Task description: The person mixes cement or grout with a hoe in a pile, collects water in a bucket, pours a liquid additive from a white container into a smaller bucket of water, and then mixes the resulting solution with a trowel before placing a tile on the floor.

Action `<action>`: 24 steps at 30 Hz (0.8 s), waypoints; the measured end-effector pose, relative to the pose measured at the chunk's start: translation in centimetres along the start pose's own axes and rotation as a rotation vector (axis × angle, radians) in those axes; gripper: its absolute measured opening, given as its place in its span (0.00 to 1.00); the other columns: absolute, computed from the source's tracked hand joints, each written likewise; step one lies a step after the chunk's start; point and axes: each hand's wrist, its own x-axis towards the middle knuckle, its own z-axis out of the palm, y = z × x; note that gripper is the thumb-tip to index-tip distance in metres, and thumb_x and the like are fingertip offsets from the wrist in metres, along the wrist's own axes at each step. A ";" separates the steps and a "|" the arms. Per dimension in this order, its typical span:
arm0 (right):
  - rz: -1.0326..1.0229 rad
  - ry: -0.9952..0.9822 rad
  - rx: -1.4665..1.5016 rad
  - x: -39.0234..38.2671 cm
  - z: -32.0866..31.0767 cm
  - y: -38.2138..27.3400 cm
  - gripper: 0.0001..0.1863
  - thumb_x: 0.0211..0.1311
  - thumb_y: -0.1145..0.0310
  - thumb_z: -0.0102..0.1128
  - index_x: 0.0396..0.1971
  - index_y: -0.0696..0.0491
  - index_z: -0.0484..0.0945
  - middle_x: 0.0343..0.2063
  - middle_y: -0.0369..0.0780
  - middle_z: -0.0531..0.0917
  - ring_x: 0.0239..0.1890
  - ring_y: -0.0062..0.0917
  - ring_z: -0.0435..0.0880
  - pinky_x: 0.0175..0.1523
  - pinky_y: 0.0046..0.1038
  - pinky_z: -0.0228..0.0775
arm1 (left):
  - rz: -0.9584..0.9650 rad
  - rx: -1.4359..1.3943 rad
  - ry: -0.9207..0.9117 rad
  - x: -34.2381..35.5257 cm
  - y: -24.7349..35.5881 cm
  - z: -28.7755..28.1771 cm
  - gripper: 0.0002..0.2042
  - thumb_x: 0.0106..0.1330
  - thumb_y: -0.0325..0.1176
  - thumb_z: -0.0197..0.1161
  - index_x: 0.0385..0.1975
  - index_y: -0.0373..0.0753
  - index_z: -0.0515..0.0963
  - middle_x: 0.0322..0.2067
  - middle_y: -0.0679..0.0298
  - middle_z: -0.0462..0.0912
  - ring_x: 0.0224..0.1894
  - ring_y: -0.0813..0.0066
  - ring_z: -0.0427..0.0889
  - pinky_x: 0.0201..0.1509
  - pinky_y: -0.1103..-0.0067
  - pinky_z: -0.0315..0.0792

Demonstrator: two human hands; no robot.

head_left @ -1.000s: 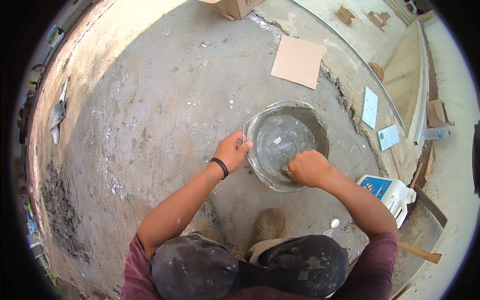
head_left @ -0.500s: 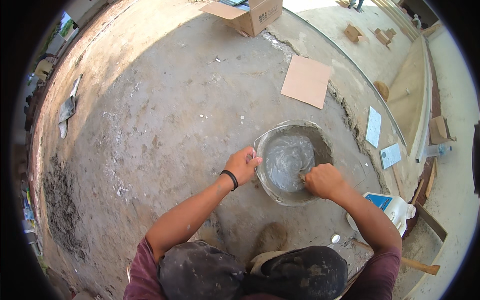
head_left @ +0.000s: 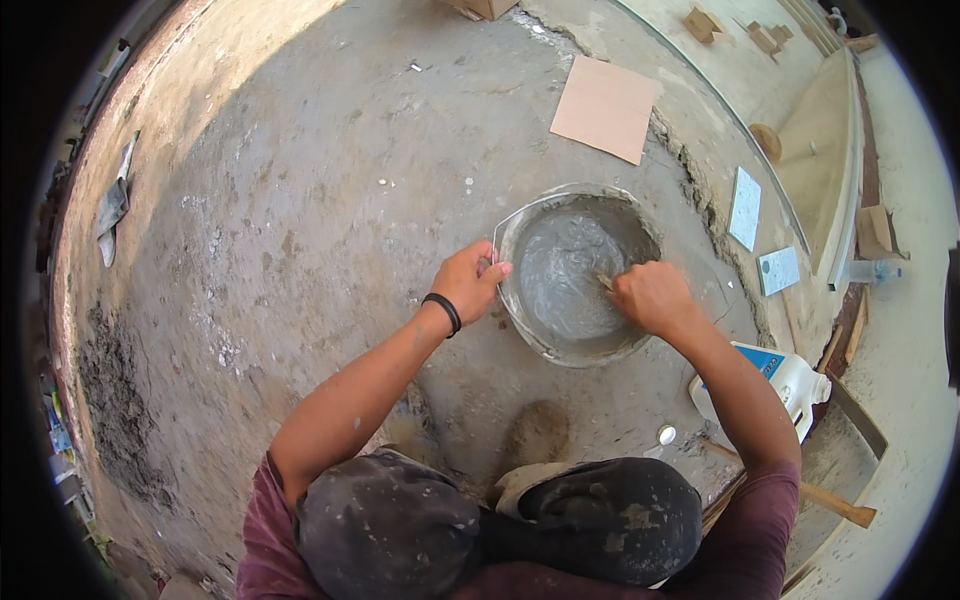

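Observation:
A bucket coated with grey slurry stands on the rough concrete floor, holding wet grey mixture. My left hand, with a black band on the wrist, is closed on the bucket's wire handle at the left side of the rim. My right hand is closed round a stirring tool that reaches into the mixture at the right part of the bucket; the tool's far end is hidden in the slurry.
A cardboard sheet lies beyond the bucket, with two pale tiles to the right beside a cracked edge. A white jug lies near my right forearm, near a wooden-handled tool. Cardboard boxes sit farther back.
My right hand, with the tool, has moved up and to the right inside the bucket, and the slurry's swirl differs. The view shifted down, then back up; my left hand stays on the handle.

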 end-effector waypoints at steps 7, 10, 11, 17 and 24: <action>-0.132 0.020 0.098 2.0 -1.6 -3.2 0.12 0.59 0.62 0.60 0.20 0.51 0.85 0.23 0.45 0.86 0.28 0.42 0.87 0.34 0.42 0.80 | -0.005 -0.045 -0.003 0.2 0.4 0.2 0.09 0.72 0.35 0.63 0.38 0.36 0.75 0.23 0.62 0.81 0.25 0.77 0.81 0.31 0.77 0.77; -0.065 0.102 0.108 3.7 -2.1 -1.1 0.14 0.61 0.58 0.62 0.22 0.50 0.86 0.23 0.46 0.86 0.28 0.43 0.87 0.34 0.42 0.79 | -0.012 -0.018 -0.017 0.2 0.3 0.0 0.07 0.73 0.33 0.62 0.40 0.36 0.75 0.24 0.64 0.81 0.26 0.79 0.82 0.31 0.79 0.79; -0.026 0.106 0.102 3.9 -1.9 -0.2 0.14 0.62 0.57 0.62 0.22 0.50 0.86 0.23 0.46 0.86 0.28 0.43 0.87 0.35 0.42 0.79 | -0.004 -0.008 -0.013 0.2 0.3 0.0 0.07 0.73 0.33 0.62 0.39 0.36 0.75 0.24 0.63 0.81 0.26 0.79 0.81 0.31 0.79 0.79; -0.039 -0.032 0.081 -0.4 0.7 -0.9 0.16 0.62 0.56 0.63 0.21 0.51 0.85 0.23 0.46 0.85 0.29 0.43 0.87 0.36 0.42 0.79 | -0.018 -0.015 0.006 0.2 -0.1 0.2 0.09 0.73 0.35 0.62 0.39 0.36 0.75 0.24 0.63 0.81 0.25 0.79 0.81 0.31 0.79 0.78; -0.065 0.121 0.080 2.9 -0.7 -1.7 0.16 0.61 0.56 0.63 0.21 0.52 0.84 0.20 0.45 0.85 0.27 0.42 0.87 0.34 0.40 0.79 | -0.006 -0.021 0.013 0.0 0.6 0.1 0.10 0.71 0.37 0.63 0.36 0.37 0.75 0.22 0.63 0.81 0.23 0.77 0.80 0.30 0.76 0.75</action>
